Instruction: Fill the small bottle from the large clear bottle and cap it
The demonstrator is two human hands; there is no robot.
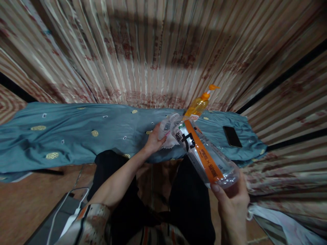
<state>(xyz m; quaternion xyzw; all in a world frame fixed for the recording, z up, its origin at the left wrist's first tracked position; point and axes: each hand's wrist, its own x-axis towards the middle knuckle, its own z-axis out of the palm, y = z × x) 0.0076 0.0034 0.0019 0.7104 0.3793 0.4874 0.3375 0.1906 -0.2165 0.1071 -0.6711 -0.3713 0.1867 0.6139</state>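
Note:
My right hand (pixel 233 200) grips the base of a clear plastic bottle (pixel 204 154) with an orange and black label, tilted so its neck points away towards the bed. My left hand (pixel 155 139) is closed around a small clear cup or container (pixel 166 126) at the bottle's mouth, with a crumpled white tissue (pixel 170 143) under it. Both rest over the edge of a blue-green patterned bedspread (pixel 76 132).
An orange pump bottle (pixel 199 103) stands on the bed behind the clear bottle. A black phone (pixel 232 136) lies on the bedspread to the right. Striped curtains (pixel 163 51) hang behind. A grey device with a white cable (pixel 63 214) sits on the floor at lower left.

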